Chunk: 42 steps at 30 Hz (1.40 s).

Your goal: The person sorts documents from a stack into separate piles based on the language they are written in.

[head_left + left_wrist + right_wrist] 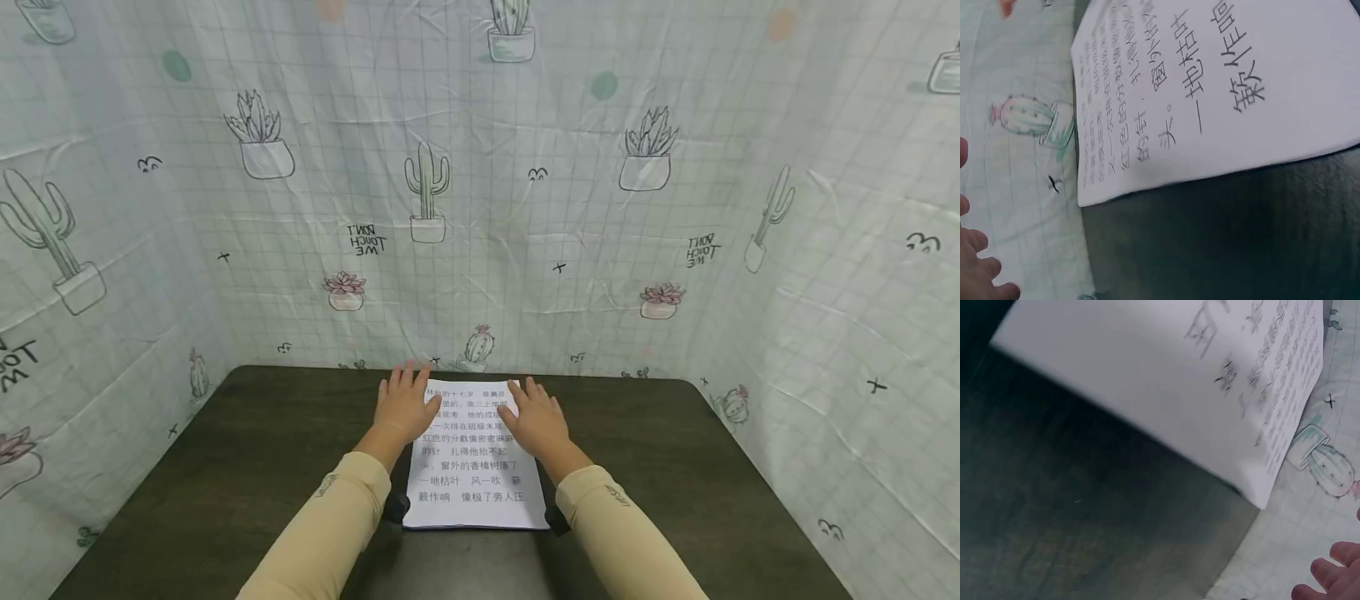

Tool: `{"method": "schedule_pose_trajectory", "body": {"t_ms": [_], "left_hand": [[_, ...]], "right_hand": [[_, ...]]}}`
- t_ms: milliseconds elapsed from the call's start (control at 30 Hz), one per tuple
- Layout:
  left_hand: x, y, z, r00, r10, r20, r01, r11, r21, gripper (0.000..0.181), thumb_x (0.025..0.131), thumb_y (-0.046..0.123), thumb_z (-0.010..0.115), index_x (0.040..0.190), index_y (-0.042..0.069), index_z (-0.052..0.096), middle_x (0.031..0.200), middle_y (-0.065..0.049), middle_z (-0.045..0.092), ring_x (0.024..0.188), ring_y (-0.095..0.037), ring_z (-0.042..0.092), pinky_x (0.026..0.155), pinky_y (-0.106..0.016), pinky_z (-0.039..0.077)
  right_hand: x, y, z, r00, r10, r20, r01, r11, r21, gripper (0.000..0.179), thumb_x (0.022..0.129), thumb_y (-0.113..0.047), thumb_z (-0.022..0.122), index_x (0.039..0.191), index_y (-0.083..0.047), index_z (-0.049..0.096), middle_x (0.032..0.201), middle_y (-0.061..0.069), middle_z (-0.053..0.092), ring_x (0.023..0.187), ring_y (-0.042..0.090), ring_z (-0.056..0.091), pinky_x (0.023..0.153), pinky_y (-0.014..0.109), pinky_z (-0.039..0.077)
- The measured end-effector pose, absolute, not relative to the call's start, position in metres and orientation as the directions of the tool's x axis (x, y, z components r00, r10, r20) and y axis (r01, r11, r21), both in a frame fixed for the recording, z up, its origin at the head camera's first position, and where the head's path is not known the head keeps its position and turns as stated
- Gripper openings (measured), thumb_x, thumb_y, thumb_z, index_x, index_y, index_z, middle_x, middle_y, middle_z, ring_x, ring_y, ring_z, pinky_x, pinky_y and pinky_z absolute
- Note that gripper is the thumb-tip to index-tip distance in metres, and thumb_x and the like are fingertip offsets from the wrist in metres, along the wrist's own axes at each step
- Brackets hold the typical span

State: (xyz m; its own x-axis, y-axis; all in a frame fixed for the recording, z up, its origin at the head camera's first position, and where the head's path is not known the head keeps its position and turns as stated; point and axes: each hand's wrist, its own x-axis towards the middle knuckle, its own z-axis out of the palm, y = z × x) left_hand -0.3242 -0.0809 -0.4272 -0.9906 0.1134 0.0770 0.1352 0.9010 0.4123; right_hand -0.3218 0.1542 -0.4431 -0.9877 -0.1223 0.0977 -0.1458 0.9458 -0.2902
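Observation:
A white stack of paper (480,515) printed with large black Chinese characters lies on the dark table between both arms. My left hand (402,410) is over its far left edge, fingers spread and pointing away, thumb toward the page. At the opposite side, my right hand (538,422) overlaps the upper right edge, its fingers also apart. In the left wrist view, only fingertips (979,240) of that hand show, separate from the page (1285,119). The right wrist view likewise catches a few fingertips (1329,572) away from the sheet (1104,362). Neither hand holds anything.
The dark wooden table (285,450) extends around the paper on both sides. A pale curtain (480,208) printed with cacti and potted plants closes off the back, left and right. Small black devices (396,507) sit under the wrists, beside the page's lower corners.

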Motion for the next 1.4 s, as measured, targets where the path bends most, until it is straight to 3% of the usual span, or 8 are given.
{"method": "schedule_pose_trajectory", "body": {"t_ms": [200, 433, 667, 900, 1167, 1400], "left_hand": [[-0.321, -0.103, -0.443, -0.997, 0.079, 0.021, 0.075, 0.773, 0.631, 0.069, 0.102, 0.038, 0.041, 0.157, 0.004, 0.015, 0.163, -0.024, 0.009, 0.149, -0.046, 0.008, 0.119, -0.063, 0.015], [-0.314, -0.126, -0.453, -0.998, 0.063, -0.031, 0.015, 0.623, 0.782, 0.068, 0.104, 0.034, 0.037, 0.156, 0.000, 0.010, 0.162, -0.027, 0.008, 0.148, -0.047, 0.010, 0.118, -0.064, 0.014], [-0.307, -0.135, -0.454, -0.999, 0.029, -0.024, -0.006, 0.514, 0.858, 0.063, 0.104, 0.031, 0.037, 0.153, -0.005, 0.019, 0.158, -0.029, 0.022, 0.144, -0.047, 0.026, 0.116, -0.060, 0.026], [-0.296, -0.138, -0.463, -0.997, 0.000, -0.071, -0.066, 0.382, 0.922, 0.059, 0.104, 0.027, 0.041, 0.151, -0.005, 0.025, 0.156, -0.029, 0.027, 0.143, -0.044, 0.030, 0.115, -0.056, 0.031], [-0.283, -0.133, -0.476, -0.991, 0.028, -0.127, -0.116, 0.261, 0.959, 0.056, 0.103, 0.019, 0.043, 0.147, -0.011, 0.028, 0.149, -0.034, 0.036, 0.132, -0.047, 0.044, 0.102, -0.049, 0.049], [-0.273, -0.131, -0.480, -0.980, 0.039, -0.195, -0.183, 0.202, 0.962, 0.055, 0.104, 0.019, 0.043, 0.146, -0.013, 0.030, 0.146, -0.035, 0.038, 0.127, -0.046, 0.049, 0.096, -0.045, 0.053]], "right_hand": [[-0.321, 0.170, -0.457, -0.998, -0.028, 0.050, -0.045, 0.920, -0.389, 0.061, 0.101, -0.043, 0.045, 0.152, -0.010, 0.036, 0.156, 0.024, 0.032, 0.141, 0.046, 0.034, 0.111, 0.063, 0.032], [-0.316, 0.181, -0.461, -1.000, 0.018, 0.015, 0.007, 0.844, -0.536, 0.059, 0.102, -0.038, 0.044, 0.150, -0.004, 0.036, 0.150, 0.026, 0.039, 0.138, 0.046, 0.038, 0.109, 0.063, 0.035], [-0.309, 0.190, -0.464, -1.000, 0.018, 0.007, 0.009, 0.766, -0.643, 0.056, 0.104, -0.032, 0.040, 0.147, 0.003, 0.037, 0.141, 0.029, 0.049, 0.130, 0.046, 0.048, 0.105, 0.059, 0.041], [-0.303, 0.196, -0.466, -0.999, 0.041, -0.024, 0.045, 0.688, -0.725, 0.055, 0.104, -0.032, 0.039, 0.144, 0.006, 0.040, 0.144, 0.030, 0.046, 0.133, 0.047, 0.043, 0.109, 0.058, 0.038], [-0.286, 0.199, -0.470, -0.982, 0.063, -0.176, 0.184, 0.487, -0.854, 0.054, 0.104, -0.031, 0.039, 0.144, 0.005, 0.040, 0.142, 0.031, 0.046, 0.121, 0.045, 0.055, 0.083, 0.043, 0.057], [-0.275, 0.199, -0.476, -0.972, 0.061, -0.227, 0.231, 0.429, -0.873, 0.054, 0.104, -0.029, 0.040, 0.142, 0.009, 0.040, 0.135, 0.036, 0.050, 0.118, 0.047, 0.057, 0.081, 0.044, 0.059]]}}
